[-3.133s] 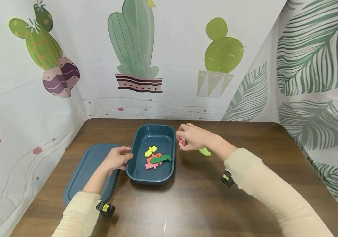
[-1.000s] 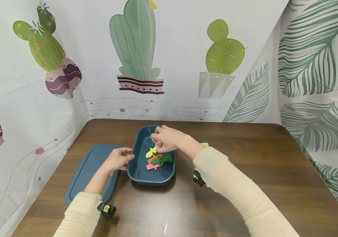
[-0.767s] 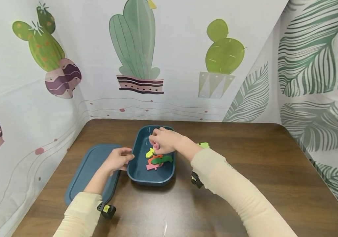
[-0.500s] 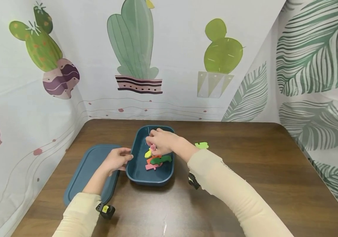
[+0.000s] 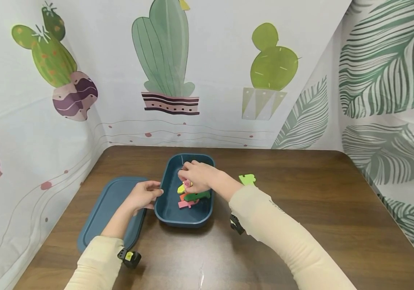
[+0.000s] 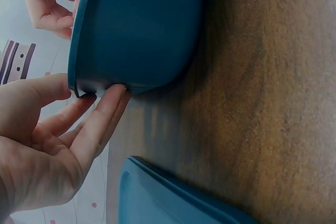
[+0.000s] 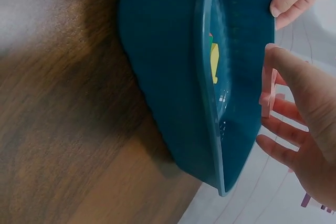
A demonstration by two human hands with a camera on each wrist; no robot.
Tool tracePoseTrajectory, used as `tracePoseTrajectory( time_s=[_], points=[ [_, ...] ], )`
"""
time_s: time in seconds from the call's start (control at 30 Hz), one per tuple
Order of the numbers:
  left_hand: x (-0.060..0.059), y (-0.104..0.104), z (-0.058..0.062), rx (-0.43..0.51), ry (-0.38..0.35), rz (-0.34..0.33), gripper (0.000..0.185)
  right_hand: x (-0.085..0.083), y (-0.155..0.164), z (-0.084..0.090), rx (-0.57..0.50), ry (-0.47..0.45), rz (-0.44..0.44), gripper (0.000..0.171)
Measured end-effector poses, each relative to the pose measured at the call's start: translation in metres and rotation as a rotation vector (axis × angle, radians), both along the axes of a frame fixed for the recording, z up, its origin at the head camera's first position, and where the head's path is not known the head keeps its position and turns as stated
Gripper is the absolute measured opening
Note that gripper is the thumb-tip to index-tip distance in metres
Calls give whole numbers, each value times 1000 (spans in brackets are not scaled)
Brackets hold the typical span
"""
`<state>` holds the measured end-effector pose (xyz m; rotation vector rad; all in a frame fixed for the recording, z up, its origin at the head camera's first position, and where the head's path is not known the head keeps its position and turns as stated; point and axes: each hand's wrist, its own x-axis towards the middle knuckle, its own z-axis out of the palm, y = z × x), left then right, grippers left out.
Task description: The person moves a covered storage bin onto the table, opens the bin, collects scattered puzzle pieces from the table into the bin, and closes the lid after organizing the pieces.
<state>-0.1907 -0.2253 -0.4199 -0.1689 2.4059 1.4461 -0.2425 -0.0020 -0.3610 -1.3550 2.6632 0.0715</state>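
In the head view, my right hand (image 5: 199,175) pinches a small pink puzzle piece (image 5: 187,183) over the inside of the blue plastic box (image 5: 183,222). The right wrist view has that pink piece between thumb and fingers, level with the rim. My left hand (image 5: 143,195) grips the box's left side, thumb at the rim and fingers against the outer wall. Inside lie a yellow piece (image 5: 181,189), an orange piece (image 5: 183,197), a dark green piece (image 5: 197,196) and another pink piece (image 5: 185,204). The right hand partly covers the yellow one.
A blue lid (image 5: 100,215) lies flat on the wooden table (image 5: 301,193) left of the box, partly under the left forearm. One light green piece (image 5: 247,179) sits right of the box, beside the right sleeve. A printed cloth (image 5: 221,80) hangs behind the table.
My right hand has carried the pink piece leftward from beside the box to over its inside, then slightly lower. The light green piece has come into fuller view. My left hand stays put.
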Motion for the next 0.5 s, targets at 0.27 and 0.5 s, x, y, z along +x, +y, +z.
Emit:
tracePoseTrajectory(
  time_s=[0.27,0.5],
  points=[
    [1,1,2,6,2,1,46,-1,2,-2,-3,-15,-7,34],
    [2,1,4,7,1,-2,46,-1,5,-2,8,-21,-17,49]
  ],
)
